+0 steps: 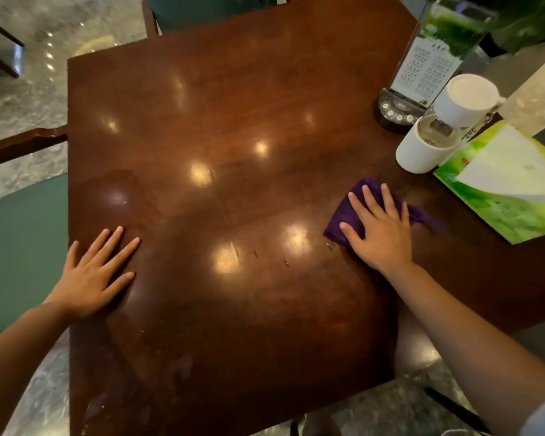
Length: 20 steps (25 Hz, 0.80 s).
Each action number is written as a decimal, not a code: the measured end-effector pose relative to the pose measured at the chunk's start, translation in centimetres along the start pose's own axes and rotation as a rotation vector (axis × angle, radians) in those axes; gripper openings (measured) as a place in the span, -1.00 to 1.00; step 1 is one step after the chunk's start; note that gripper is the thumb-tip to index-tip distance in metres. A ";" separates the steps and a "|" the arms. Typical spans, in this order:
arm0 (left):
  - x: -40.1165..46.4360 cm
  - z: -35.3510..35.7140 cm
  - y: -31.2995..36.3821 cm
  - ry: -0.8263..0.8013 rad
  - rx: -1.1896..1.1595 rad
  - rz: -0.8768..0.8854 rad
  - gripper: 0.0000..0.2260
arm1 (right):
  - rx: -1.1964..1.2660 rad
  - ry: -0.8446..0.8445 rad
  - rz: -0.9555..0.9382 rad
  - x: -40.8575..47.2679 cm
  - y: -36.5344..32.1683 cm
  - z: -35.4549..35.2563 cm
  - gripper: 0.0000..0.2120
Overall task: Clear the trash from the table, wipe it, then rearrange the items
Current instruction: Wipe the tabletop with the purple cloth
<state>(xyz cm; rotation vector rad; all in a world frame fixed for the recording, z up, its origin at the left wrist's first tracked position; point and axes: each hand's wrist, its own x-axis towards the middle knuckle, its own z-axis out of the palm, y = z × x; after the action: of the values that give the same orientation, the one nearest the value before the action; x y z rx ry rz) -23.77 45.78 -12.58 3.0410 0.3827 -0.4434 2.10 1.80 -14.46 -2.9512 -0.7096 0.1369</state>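
Observation:
A dark brown wooden table (221, 127) fills the view. My right hand (378, 229) presses flat on a purple cloth (342, 220) on the table's right side, fingers spread over it. My left hand (96, 273) lies flat and open on the bare wood near the left edge, holding nothing. A few small crumbs (286, 262) lie between the hands. At the right edge stand a white bottle with a clear middle (434, 133), a green tissue pack (510, 187) and a menu stand (422, 73) on a dark round base.
Green-seated wooden chairs stand at the left (19, 243) and the far side (202, 9). A plant (526, 20) is at the top right. Grey marble floor surrounds the table. Smears mark the near part of the tabletop.

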 end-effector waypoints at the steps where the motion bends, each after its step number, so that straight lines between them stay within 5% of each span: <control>1: 0.0 0.4 -0.5 0.005 -0.010 0.015 -0.31 | 0.008 0.014 0.014 -0.5 -0.9 0.3 -0.39; 5: 0.3 1.9 -1.8 0.085 -0.033 0.064 -0.41 | 0.062 0.059 0.035 -3.3 -9.7 1.5 -0.42; 9: 0.7 2.5 -2.4 0.141 -0.040 0.096 -0.45 | 0.176 0.011 -0.272 -6.0 -21.9 3.0 -0.51; 12: 0.4 2.6 -2.2 0.163 -0.052 0.097 -0.45 | 0.202 -0.055 -0.408 -10.6 -21.2 3.1 -0.57; 14: 0.5 2.4 -2.3 0.160 -0.061 0.105 -0.45 | 0.084 -0.012 -0.236 -14.7 -16.9 2.7 -0.53; 17: 0.5 2.4 -2.5 0.153 -0.058 0.107 -0.45 | 0.011 0.098 0.308 -18.7 -11.0 0.9 -0.47; 20: 0.5 2.8 -2.6 0.162 -0.059 0.106 -0.46 | 0.179 0.186 0.362 -19.1 -8.3 0.2 -0.65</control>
<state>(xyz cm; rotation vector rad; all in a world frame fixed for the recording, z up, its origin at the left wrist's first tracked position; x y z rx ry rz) -24.71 48.21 -15.42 3.0296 0.2347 -0.1768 -18.61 0.46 -12.47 -2.8378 -0.1288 -0.0451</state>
